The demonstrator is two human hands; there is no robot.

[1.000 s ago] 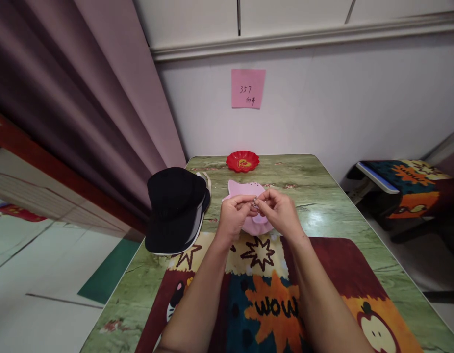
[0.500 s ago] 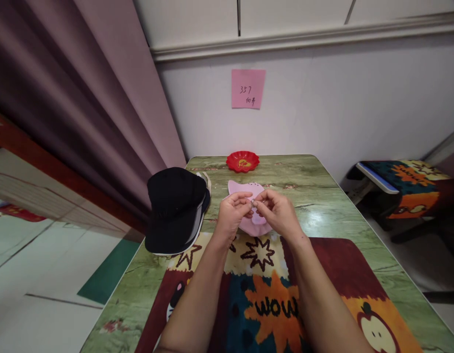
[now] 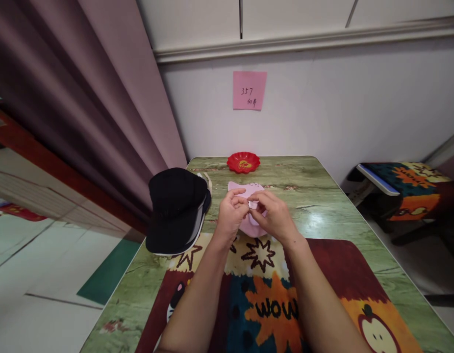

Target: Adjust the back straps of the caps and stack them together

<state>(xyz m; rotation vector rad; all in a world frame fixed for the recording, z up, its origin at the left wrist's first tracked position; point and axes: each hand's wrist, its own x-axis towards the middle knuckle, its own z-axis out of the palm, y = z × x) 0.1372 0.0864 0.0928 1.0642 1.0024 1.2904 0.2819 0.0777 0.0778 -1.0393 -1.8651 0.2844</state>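
Observation:
My left hand [image 3: 232, 212] and my right hand [image 3: 274, 211] meet over the middle of the table. Both are closed, thumb and fingers pinching a small silvery thing [image 3: 250, 204] between them; it is too small to name surely. Beneath them lies a pale pink, flat piece [image 3: 237, 186] with a pointed corner and several small dark dots along its far edge. The hands hide much of its middle.
A black cap [image 3: 175, 206] sits left of my hands. At the table's far edge stands a red scalloped dish [image 3: 243, 163]. A colourful mat [image 3: 333, 264] lies under my forearms. Beyond the table's right side is a stool [image 3: 414, 184].
My right hand's fingers have shifted slightly, and more of the small silvery thing shows between the fingertips. The view has tilted a little; the cap, dish and pink piece stay put.

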